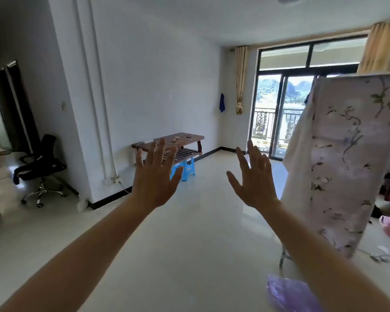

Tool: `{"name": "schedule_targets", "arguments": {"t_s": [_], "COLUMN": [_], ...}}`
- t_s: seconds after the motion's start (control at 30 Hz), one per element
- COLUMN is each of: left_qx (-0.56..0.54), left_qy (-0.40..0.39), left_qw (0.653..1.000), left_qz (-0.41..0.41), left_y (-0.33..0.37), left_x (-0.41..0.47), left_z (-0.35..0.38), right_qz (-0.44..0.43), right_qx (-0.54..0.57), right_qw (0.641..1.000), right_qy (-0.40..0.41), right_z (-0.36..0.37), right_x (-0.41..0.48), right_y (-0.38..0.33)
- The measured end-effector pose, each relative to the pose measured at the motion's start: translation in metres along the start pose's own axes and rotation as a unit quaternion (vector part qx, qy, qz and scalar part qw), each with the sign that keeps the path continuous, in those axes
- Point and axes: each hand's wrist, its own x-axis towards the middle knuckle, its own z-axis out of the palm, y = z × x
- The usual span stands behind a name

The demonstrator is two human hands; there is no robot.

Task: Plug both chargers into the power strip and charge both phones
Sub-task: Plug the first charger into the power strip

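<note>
Plainly, stage: nothing taken up yet; no charger plugged, no phone connected.
Left hand [154, 181]: raised, palm outward, fingers spread wide, holding nothing.
Right hand [254, 179]: raised likewise, fingers apart, empty.
Wooden low table [180, 138]: far beyond both hands, against the white wall, partly behind the left fingers.
Small items on tabletop [178, 138]: possibly the chargers or phones, but too small and blurred to name.
Wall socket [113, 179]: low on the wall, left of and below the left hand, with a white cord [125, 188] trailing to the floor; whether it feeds the power strip cannot be told.
Power strip: not made out anywhere.
Handling, judged: charger bricks light and rigid, best pinched by the body with prongs facing the slots; cables limp and prone to tangle, best taken at the plug end rather than mid-cord; phones smooth, slippery, breakable, best held by the long edges.
Blue plastic stool [188, 168]: under the table, just beyond the left thumb.
Floral panel [347, 158]: right of the right hand, screening that side of the room.
Purple plastic bag [288, 293]: on the floor below the right forearm, contents unseen.
Cut off: table's left end, behind the left hand.
</note>
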Motion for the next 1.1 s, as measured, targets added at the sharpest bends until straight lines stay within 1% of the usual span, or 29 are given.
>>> {"name": "schedule_targets", "arguments": {"t_s": [0.03,0.17,0.2,0.3,0.37,0.47,0.57,0.67,0.83,0.9,1.0,1.1], "left_qx": [-0.002,-0.003,-0.014,-0.031,-0.041,-0.047,-0.028,-0.003,0.023,0.022,0.026,0.030], "left_qy": [-0.007,-0.009,-0.022,-0.028,-0.053,-0.089,-0.125,-0.164,-0.155,-0.156,-0.151,-0.167], "left_qw": [1.000,1.000,1.000,0.999,0.998,0.995,0.992,0.986,0.987,0.987,0.986,0.982], "left_qz": [-0.006,-0.015,-0.017,-0.020,-0.021,-0.012,-0.002,-0.004,-0.029,-0.042,-0.059,-0.085], "left_y": [-0.012,-0.053,-0.057,-0.065,-0.063,-0.054,-0.042,-0.040,-0.065,-0.081,-0.108,-0.140], "left_x": [0.011,0.067,0.081,0.121,0.142,0.172,0.215,0.269,0.355,0.380,0.407,0.433], "left_z": [0.011,0.060,0.073,0.125,0.169,0.242,0.314,0.373,0.451,0.482,0.539,0.608], "right_qz": [-0.003,-0.012,-0.017,-0.037,-0.032,-0.025,-0.024,0.003,-0.008,-0.015,-0.050,-0.082], "right_qx": [-0.006,-0.019,-0.018,-0.019,-0.009,-0.003,-0.015,-0.013,0.011,0.024,0.029,0.035], "right_qw": [1.000,0.999,0.999,0.999,0.999,1.000,0.999,0.997,0.996,0.994,0.991,0.986], "right_qy": [-0.019,-0.032,-0.035,-0.023,-0.022,-0.017,-0.042,-0.081,-0.090,-0.103,-0.119,-0.144], "right_z": [0.016,0.069,0.081,0.123,0.160,0.227,0.305,0.370,0.467,0.510,0.583,0.662], "right_x": [0.013,0.066,0.078,0.106,0.120,0.135,0.160,0.205,0.304,0.337,0.378,0.413], "right_y": [-0.002,0.007,0.011,0.035,0.055,0.090,0.134,0.172,0.220,0.227,0.232,0.233]}}
